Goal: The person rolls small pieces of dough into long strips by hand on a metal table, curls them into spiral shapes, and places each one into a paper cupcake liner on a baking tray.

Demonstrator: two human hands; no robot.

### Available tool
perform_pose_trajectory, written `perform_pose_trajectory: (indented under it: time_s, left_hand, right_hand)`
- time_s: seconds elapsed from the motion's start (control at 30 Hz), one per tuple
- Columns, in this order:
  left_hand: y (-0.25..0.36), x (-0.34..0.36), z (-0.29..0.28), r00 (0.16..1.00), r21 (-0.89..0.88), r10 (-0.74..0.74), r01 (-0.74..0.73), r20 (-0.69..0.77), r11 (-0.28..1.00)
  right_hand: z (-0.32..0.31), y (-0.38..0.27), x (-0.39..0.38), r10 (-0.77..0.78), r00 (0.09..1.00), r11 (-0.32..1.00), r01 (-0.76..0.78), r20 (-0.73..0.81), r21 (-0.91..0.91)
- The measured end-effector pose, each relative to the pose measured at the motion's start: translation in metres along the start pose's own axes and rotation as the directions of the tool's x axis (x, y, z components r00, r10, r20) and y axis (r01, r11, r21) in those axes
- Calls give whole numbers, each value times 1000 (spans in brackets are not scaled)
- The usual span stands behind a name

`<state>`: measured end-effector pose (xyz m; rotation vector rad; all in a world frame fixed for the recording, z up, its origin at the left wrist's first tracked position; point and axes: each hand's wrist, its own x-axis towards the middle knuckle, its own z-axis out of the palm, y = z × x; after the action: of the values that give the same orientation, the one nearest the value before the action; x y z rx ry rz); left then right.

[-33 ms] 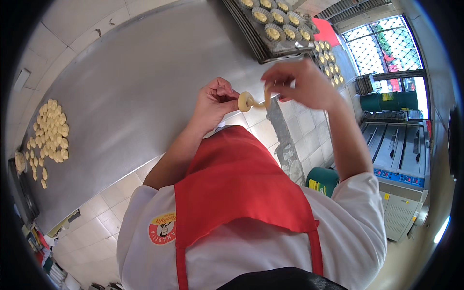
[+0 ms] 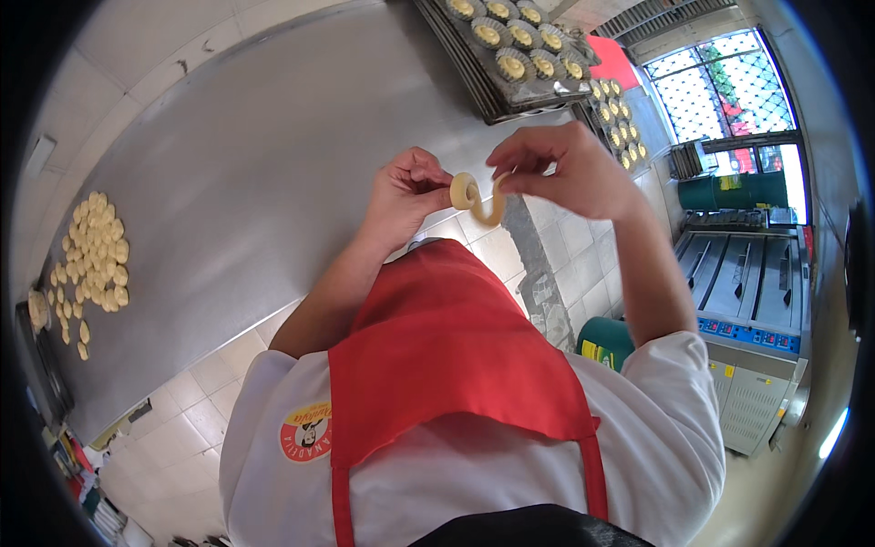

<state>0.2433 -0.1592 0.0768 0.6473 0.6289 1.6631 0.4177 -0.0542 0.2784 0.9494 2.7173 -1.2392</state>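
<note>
Between my hands hangs a strip of pale dough (image 2: 488,217), one end wound into a small coil. My left hand (image 2: 410,189) pinches that coil between thumb and fingertips, near the front edge of the metal table. With thumb and fingers, my right hand (image 2: 570,169) pinches the strip's loose end. The slack dips in a short U from one hand to the other. To the far left on the table lies a heap of small pale dough pieces (image 2: 96,242).
A stack of dark baking trays (image 2: 492,111) stands at the table's far right, the top one bearing dough swirls in fluted cups (image 2: 524,36). Another tray of filled cups (image 2: 624,128) is beyond it. On the right are a metal machine (image 2: 743,283) and a green bin (image 2: 606,342).
My right hand has shifted slightly and is less blurred. The dough strip between the hands now sags lower in a rounder loop. My left hand stays nearly still.
</note>
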Motion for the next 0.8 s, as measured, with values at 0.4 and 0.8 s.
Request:
perform_pose_trajectory:
  time_s: [0.4, 0.8]
  left_hand:
    - [-53, 170, 44, 891, -159, -452, 441, -39, 883]
    - [-72, 468, 117, 904, 354, -19, 186, -427, 916]
  right_hand:
    - [-38, 208, 56, 301, 911, 740, -36, -283, 672]
    - [-313, 396, 271, 133, 985, 613, 3, -107, 790]
